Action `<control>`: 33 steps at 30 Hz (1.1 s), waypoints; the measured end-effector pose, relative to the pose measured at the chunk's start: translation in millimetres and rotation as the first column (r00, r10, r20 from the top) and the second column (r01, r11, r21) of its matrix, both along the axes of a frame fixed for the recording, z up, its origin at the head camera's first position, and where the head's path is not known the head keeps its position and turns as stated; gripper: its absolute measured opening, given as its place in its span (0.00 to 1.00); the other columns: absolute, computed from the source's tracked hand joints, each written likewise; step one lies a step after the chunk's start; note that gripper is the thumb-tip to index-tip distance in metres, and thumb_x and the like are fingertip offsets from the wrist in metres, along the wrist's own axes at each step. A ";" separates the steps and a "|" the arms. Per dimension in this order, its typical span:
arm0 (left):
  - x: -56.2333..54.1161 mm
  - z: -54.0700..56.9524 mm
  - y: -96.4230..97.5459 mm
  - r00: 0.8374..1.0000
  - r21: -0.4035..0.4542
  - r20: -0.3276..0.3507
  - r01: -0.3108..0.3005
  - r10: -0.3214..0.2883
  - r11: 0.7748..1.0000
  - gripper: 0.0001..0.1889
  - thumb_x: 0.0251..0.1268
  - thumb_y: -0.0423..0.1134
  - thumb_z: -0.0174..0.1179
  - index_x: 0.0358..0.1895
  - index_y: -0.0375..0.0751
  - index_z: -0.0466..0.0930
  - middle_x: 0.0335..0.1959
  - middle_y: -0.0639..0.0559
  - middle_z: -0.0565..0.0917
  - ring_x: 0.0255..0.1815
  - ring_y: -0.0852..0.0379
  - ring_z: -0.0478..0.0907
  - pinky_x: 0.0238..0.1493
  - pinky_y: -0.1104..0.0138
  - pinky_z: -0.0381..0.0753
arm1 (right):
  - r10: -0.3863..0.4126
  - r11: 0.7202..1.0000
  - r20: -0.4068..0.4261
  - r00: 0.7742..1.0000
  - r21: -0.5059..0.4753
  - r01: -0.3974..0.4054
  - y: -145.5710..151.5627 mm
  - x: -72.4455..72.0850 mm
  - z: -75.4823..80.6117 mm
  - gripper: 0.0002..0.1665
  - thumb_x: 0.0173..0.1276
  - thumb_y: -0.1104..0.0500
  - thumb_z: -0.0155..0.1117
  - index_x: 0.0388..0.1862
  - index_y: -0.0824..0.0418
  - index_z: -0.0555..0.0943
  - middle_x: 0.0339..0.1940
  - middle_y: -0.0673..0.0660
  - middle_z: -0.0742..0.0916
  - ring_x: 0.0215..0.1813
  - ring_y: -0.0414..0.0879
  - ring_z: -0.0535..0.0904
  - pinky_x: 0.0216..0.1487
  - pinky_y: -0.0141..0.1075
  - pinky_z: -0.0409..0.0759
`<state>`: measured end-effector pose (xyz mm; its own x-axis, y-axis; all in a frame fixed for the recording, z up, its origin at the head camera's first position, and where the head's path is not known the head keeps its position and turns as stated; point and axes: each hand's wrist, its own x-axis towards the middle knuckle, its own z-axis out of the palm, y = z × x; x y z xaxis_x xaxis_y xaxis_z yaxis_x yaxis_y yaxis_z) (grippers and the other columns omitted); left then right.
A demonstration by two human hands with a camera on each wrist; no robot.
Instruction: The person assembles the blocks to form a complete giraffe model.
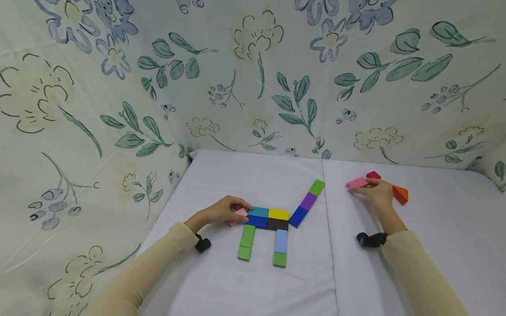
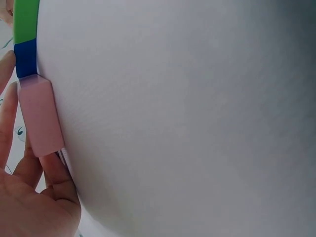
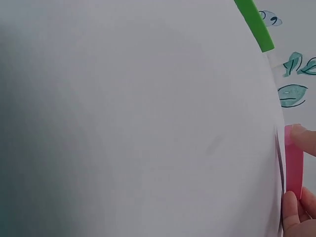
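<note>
My left hand point(image 1: 221, 210) is at the left end of a flat figure made of coloured blocks, its fingers around a pale pink block point(image 2: 42, 116). That block's end meets the dark blue block point(image 2: 26, 60), and fingertips lie right beside the joint. A teal block point(image 1: 258, 212), a yellow block point(image 1: 278, 214) and a dark brown block point(image 1: 277, 224) complete the figure's middle. Farther right, my right hand point(image 1: 377, 193) pinches a brighter pink block point(image 1: 357, 182) between thumb and fingers. A red block point(image 1: 373, 175) and an orange block point(image 1: 401, 194) lie around that hand.
Two legs hang off the figure, one with a green block point(image 1: 247, 236), the other with a light blue block point(image 1: 281, 241). A slanted row with a purple block point(image 1: 308, 202) rises at its right. The white-covered table point(image 1: 363, 281) meets a floral cloth point(image 1: 237, 118) behind.
</note>
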<state>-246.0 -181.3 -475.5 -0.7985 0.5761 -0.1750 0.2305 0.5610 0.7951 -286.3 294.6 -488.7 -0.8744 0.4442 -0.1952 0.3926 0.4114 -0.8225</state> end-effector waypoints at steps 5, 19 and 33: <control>-0.4 -0.8 0.6 1.000 0.003 0.001 -0.011 0.011 1.000 0.18 0.61 0.39 0.72 0.55 0.45 0.85 0.51 0.55 0.84 0.48 0.55 0.72 0.53 0.63 0.70 | 0.045 0.999 -0.015 0.999 0.002 -0.045 -6.6 -2.3 -0.1 0.46 0.63 0.50 0.74 0.75 0.65 0.66 0.67 0.70 0.73 0.67 0.61 0.66 0.66 0.51 0.69; -2.3 -3.9 -0.3 1.000 0.018 0.013 -0.010 0.010 1.000 0.18 0.61 0.39 0.72 0.55 0.45 0.85 0.51 0.55 0.84 0.48 0.54 0.71 0.52 0.62 0.70 | 0.157 0.987 -0.025 0.987 -0.017 -0.158 -27.7 -19.5 3.9 0.46 0.59 0.51 0.78 0.72 0.65 0.69 0.55 0.67 0.80 0.56 0.57 0.72 0.64 0.48 0.71; -2.6 -6.3 -1.3 1.000 0.032 0.013 -0.008 0.008 0.999 0.18 0.60 0.39 0.72 0.54 0.44 0.86 0.50 0.54 0.84 0.46 0.53 0.71 0.48 0.65 0.69 | 0.215 0.976 -0.033 0.976 -0.032 -0.216 -44.7 -30.5 3.5 0.46 0.58 0.53 0.79 0.71 0.66 0.70 0.48 0.63 0.81 0.51 0.54 0.73 0.62 0.45 0.71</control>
<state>-248.7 -182.6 -481.9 -0.8009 0.5751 -0.1670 0.2154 0.5368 0.8157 -316.7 249.9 -485.2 -0.9543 0.2382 -0.1805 0.2737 0.4540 -0.8479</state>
